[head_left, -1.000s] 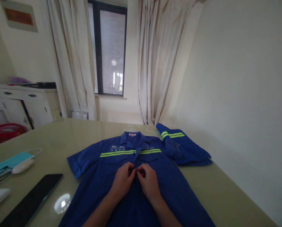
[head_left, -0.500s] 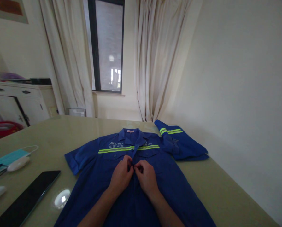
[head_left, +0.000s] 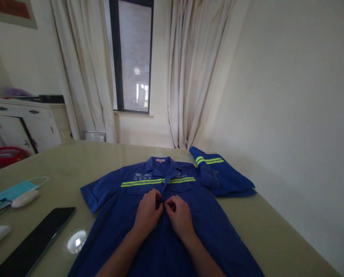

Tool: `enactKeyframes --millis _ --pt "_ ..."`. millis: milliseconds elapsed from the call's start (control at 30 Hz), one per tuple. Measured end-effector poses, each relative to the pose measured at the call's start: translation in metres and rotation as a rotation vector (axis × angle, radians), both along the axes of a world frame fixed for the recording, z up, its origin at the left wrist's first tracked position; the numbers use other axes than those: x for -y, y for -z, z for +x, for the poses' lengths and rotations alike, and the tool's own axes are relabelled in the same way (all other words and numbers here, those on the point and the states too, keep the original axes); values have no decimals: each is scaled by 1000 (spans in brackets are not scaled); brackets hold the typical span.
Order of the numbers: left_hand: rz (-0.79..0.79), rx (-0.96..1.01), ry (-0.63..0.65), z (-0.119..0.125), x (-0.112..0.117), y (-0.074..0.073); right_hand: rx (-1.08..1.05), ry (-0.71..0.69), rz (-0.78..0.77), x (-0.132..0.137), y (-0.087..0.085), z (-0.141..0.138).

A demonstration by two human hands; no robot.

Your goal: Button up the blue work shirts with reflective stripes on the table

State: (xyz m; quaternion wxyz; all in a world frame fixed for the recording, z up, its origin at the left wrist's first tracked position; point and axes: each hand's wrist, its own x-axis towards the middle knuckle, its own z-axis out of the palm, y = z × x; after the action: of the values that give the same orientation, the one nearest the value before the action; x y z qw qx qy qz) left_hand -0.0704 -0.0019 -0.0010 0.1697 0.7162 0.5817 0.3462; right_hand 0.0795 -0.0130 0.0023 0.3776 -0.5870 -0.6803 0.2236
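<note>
A blue short-sleeved work shirt point(head_left: 218, 238) lies face up on the table, its collar pointing away from me. A yellow-green reflective stripe point(head_left: 143, 182) crosses its chest below pale printed lettering. My left hand point(head_left: 149, 209) pinches the front placket just below the stripe. Facing it, my right hand point(head_left: 178, 215) pinches the same edge, thumb and forefinger together. The two sets of fingertips almost touch at the middle of the shirt. Any button between them is hidden by the fingers.
A folded blue garment point(head_left: 229, 175) with a reflective stripe lies at the right sleeve. On the left of the table point(head_left: 102, 154) are a black phone-like slab point(head_left: 36, 240), a light-blue face mask point(head_left: 10, 192) and a white mouse-shaped object point(head_left: 24, 198). A wall point(head_left: 299, 134) borders the right.
The whole view has shifted very slightly to the right. Both hands keep their pinch at the same place on the shirt front, with hardly any finger movement.
</note>
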Motion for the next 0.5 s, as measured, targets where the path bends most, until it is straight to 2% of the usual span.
enactKeyframes --millis 500 --pt "-14 -187 101 -2 4 -7 34 14 -8 1 -3 -1"
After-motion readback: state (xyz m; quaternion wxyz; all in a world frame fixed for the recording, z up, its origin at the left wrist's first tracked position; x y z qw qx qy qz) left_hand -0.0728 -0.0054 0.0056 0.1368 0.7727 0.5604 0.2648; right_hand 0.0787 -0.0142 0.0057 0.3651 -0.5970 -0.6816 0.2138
